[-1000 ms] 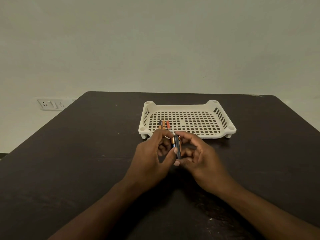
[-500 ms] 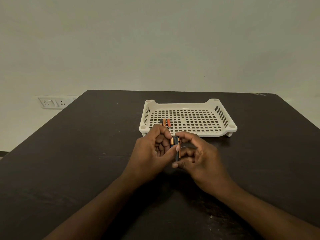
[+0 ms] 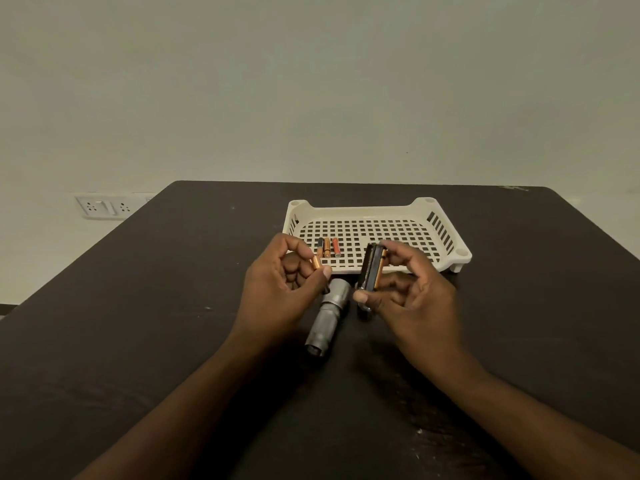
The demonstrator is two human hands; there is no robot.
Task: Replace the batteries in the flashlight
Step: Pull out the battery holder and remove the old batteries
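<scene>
A grey metal flashlight body (image 3: pixel 328 318) lies on the dark table between my hands, its open end toward me. My left hand (image 3: pixel 282 294) pinches a small copper-and-black battery (image 3: pixel 316 262) between thumb and fingers. My right hand (image 3: pixel 412 294) grips a black battery holder (image 3: pixel 371 268) upright, with an orange battery showing in it. A small dark piece (image 3: pixel 364 311) rests on the table under the right hand; I cannot tell what it is. Three loose batteries (image 3: pixel 327 247) lie in the white tray (image 3: pixel 450 237).
The white perforated tray stands just beyond my hands in the middle of the dark table (image 3: pixel 138 323). A wall socket plate (image 3: pixel 104 206) is on the wall at the left. The table's far edge meets a pale wall.
My hands have come apart. The left hand has drawn one battery out to the left, the right keeps the holder. The flashlight body between them has come into view.
</scene>
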